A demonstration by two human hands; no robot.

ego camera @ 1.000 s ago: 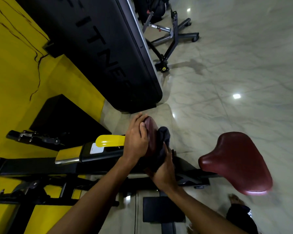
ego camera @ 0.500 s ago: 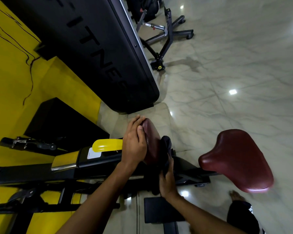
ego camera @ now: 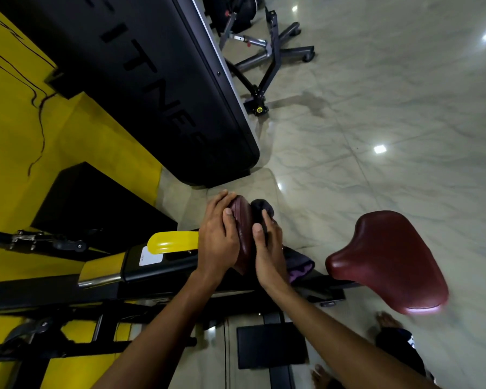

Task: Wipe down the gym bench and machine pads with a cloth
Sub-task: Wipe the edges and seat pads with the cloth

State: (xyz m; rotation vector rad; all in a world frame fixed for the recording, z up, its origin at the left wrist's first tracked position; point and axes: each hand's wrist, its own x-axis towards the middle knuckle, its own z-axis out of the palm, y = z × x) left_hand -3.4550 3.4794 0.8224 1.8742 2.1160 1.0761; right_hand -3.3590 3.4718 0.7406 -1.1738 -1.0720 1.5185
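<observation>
A yellow wall [ego camera: 9, 136] fills the far left, with a black box [ego camera: 96, 209] on the floor against it. Above runs a long black machine cover [ego camera: 152, 80] with raised letters. Lower down, the black machine frame [ego camera: 54, 290] carries a yellow handle [ego camera: 171, 242], which ends just beside the left hand [ego camera: 218, 242]. That hand's grip is closed on the upright maroon pad [ego camera: 244, 234], fingers curled over its top edge and thumb on the near rim. On the pad's other face sits the dark cloth [ego camera: 261, 209], pressed there by the right hand [ego camera: 270, 248], its grip open, fingers laid straight along it. Cloth bunches out below the palm. Further right, apart from both hands, stands a maroon seat [ego camera: 390, 262] over the pale marble floor [ego camera: 376, 108]. A bare foot [ego camera: 385, 318] shows beneath it.
</observation>
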